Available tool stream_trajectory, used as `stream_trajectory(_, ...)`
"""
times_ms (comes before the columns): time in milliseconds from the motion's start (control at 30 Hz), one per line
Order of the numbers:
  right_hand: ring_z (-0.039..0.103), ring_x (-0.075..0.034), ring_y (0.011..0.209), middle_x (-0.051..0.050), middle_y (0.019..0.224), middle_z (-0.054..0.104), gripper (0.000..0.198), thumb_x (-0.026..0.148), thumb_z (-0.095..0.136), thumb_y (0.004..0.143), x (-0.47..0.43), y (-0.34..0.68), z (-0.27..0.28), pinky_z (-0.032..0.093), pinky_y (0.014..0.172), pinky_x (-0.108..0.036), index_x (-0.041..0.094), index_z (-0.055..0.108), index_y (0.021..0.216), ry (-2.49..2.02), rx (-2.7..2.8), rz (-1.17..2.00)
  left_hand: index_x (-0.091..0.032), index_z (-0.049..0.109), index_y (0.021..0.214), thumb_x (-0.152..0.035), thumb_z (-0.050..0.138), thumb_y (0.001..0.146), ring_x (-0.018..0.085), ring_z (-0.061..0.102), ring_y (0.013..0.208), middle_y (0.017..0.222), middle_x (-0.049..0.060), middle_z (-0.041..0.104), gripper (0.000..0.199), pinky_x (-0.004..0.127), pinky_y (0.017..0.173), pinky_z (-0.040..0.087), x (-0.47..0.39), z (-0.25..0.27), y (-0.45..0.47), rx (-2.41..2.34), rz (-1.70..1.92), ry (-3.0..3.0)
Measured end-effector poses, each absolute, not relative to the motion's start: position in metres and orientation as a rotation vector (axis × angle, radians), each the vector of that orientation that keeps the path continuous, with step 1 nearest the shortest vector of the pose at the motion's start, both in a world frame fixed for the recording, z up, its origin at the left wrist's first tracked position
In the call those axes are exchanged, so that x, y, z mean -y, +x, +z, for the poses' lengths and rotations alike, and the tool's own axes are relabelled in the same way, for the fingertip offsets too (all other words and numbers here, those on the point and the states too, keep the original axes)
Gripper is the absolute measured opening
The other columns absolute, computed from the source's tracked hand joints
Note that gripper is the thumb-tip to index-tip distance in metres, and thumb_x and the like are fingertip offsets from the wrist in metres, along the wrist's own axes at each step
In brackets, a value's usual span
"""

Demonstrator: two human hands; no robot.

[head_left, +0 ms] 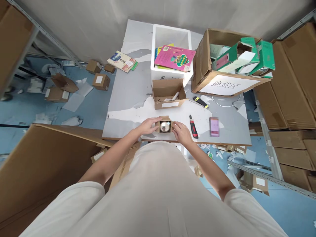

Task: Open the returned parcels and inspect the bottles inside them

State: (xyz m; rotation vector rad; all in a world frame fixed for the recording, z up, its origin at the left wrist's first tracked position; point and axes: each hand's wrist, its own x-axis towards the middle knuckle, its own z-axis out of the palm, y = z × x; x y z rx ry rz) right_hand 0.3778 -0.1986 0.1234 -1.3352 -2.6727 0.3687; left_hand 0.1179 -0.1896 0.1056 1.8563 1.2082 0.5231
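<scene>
A small open cardboard box (164,118) sits at the table's front edge, close to my body. Inside it lies a shiny, round, mirror-like metal object (164,127) whose exact kind I cannot make out. My left hand (148,126) grips the box's left side, fingers bent around the flap. On the opposite side, the fingers of my right hand (181,132) pinch the right flap. Just beyond stands a larger open cardboard box (169,95) with some white paper inside. A red and black utility knife (194,127) lies to the right of my right hand.
Behind are a white foam bin (158,73) with books and a big carton (201,62) of green boxes. A yellow and black cutter (200,102), a phone (214,127) and several booklets (121,61) lie on the table (118,108). A large carton (49,158) stands left.
</scene>
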Motion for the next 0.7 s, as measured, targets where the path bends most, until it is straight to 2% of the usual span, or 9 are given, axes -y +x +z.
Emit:
stream_trajectory(67, 0.050, -0.025, 0.123, -0.014, 0.137, 0.056, 0.036, 0.013, 0.038, 0.096, 0.197, 0.373, 0.129, 0.039, 0.102, -0.042, 0.019, 0.063, 0.121, -1.286, 2.755, 0.299, -0.021, 0.046, 0.141, -0.025, 0.050, 0.081, 0.027, 0.047, 0.134, 0.144, 0.011, 0.051, 0.060, 0.051, 0.116, 0.028, 0.193, 0.110, 0.122, -1.219, 0.419, 1.997)
stream_trajectory(167, 0.053, -0.024, 0.114, -0.012, 0.133, 0.060, 0.038, 0.010, 0.035, 0.096, 0.196, 0.361, 0.137, 0.038, 0.098, -0.041, 0.020, 0.065, 0.116, -1.225, 2.881, 0.298, -0.020, 0.033, 0.147, -0.036, 0.065, 0.073, 0.032, 0.039, 0.139, 0.150, 0.016, 0.041, 0.081, 0.057, 0.118, 0.017, 0.200, 0.109, 0.134, -1.269, 0.349, 2.087)
stream_trajectory(233, 0.054, -0.026, 0.108, -0.012, 0.129, 0.062, 0.033, 0.013, 0.039, 0.095, 0.197, 0.350, 0.142, 0.040, 0.092, -0.041, 0.018, 0.067, 0.112, -1.332, 2.880, 0.322, -0.020, 0.032, 0.145, -0.044, 0.076, 0.064, 0.035, 0.040, 0.137, 0.148, 0.018, 0.043, 0.095, 0.059, 0.117, 0.014, 0.203, 0.104, 0.144, -1.349, 0.381, 2.079)
stream_trajectory(267, 0.054, -0.027, 0.106, -0.014, 0.128, 0.062, 0.030, 0.017, 0.041, 0.095, 0.198, 0.344, 0.144, 0.041, 0.088, -0.042, 0.017, 0.067, 0.111, -1.426, 2.851, 0.323, -0.021, 0.034, 0.143, -0.046, 0.078, 0.061, 0.035, 0.043, 0.134, 0.144, 0.017, 0.046, 0.096, 0.059, 0.117, 0.014, 0.203, 0.100, 0.148, -1.407, 0.412, 2.055)
stream_trajectory(433, 0.053, -0.031, 0.103, -0.016, 0.114, 0.066, 0.026, 0.037, 0.060, 0.088, 0.194, 0.314, 0.159, 0.042, 0.080, -0.041, 0.019, 0.064, 0.106, -1.778, 2.720, 0.360, -0.020, 0.045, 0.129, -0.036, 0.074, 0.066, 0.032, 0.053, 0.121, 0.125, 0.014, 0.056, 0.071, 0.052, 0.110, 0.033, 0.204, 0.085, 0.162, -1.545, 0.594, 1.932)
stream_trajectory(567, 0.057, -0.031, 0.104, -0.014, 0.106, 0.070, 0.041, 0.039, 0.074, 0.077, 0.179, 0.299, 0.169, 0.042, 0.081, -0.040, 0.020, 0.060, 0.110, -1.895, 2.749, 0.457, -0.019, 0.044, 0.126, -0.031, 0.072, 0.065, 0.032, 0.055, 0.116, 0.121, 0.014, 0.056, 0.068, 0.049, 0.102, 0.042, 0.206, 0.080, 0.162, -1.443, 0.692, 1.920)
stream_trajectory(700, 0.061, -0.030, 0.101, -0.013, 0.100, 0.072, 0.043, 0.035, 0.075, 0.074, 0.166, 0.291, 0.171, 0.042, 0.080, -0.037, 0.019, 0.058, 0.110, -1.976, 2.865, 0.498, -0.017, 0.043, 0.124, -0.030, 0.073, 0.064, 0.031, 0.055, 0.113, 0.121, 0.015, 0.055, 0.069, 0.047, 0.099, 0.045, 0.208, 0.077, 0.163, -1.447, 0.737, 1.910)
